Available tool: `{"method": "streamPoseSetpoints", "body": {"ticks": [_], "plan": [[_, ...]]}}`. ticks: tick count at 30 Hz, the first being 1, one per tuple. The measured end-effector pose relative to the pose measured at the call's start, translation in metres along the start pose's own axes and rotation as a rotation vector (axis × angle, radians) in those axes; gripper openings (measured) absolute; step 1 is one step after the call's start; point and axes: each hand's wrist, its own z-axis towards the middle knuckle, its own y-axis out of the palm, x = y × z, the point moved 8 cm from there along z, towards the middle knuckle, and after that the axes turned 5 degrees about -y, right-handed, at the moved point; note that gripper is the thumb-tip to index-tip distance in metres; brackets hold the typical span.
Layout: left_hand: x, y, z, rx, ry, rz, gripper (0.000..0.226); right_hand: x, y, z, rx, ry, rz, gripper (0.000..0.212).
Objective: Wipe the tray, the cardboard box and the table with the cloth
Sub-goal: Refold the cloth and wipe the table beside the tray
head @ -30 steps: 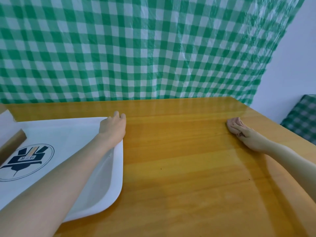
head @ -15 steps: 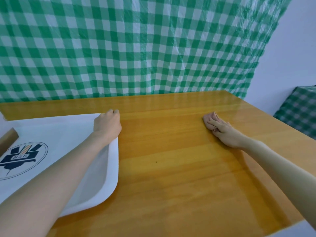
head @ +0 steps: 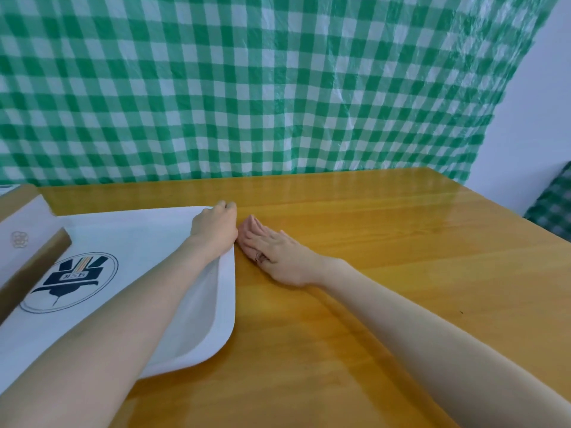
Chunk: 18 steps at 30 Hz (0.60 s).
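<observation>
A white tray [head: 197,332] with a dark round emblem lies at the left of the yellow wooden table [head: 386,257]. My left hand [head: 214,225] grips the tray's far right corner, fingers curled over the rim. My right hand [head: 278,253] lies flat with straight fingers on a small pink cloth [head: 247,231], pressing it onto the table right beside the tray's edge. Most of the cloth is hidden under the palm. The cardboard box [head: 21,236], white and brown, stands on the tray at the far left, partly cut off by the frame.
A green and white checked sheet [head: 247,88] hangs behind the table's far edge. The table's right edge runs diagonally at the right, with a checked-covered object [head: 553,208] beyond it and a pale wall behind.
My right hand has slid the cloth leftwards across the table, from near the right edge up to the tray. My left hand has kept its hold on the tray corner.
</observation>
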Motion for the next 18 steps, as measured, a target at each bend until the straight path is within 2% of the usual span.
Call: {"method": "streamPoseSetpoints", "body": {"ticks": [5, 13, 16, 18], "plan": [[0.002, -0.001, 0.0, 0.011, 0.002, 0.018, 0.025, -0.022, 0.004, -0.018, -0.023, -0.079, 0.036, 0.052], [-0.005, 0.002, 0.001, 0.023, -0.013, -0.054, 0.019, -0.051, 0.003, -0.06, -0.175, -0.194, 0.069, 0.057], [-0.01, 0.006, -0.001, 0.001, -0.045, -0.13, 0.016, -0.048, -0.002, -0.051, -0.175, -0.206, 0.097, 0.055], [-0.012, 0.008, 0.001, -0.009, -0.065, -0.172, 0.018, -0.039, -0.003, -0.04, -0.143, -0.149, 0.057, 0.055]]}}
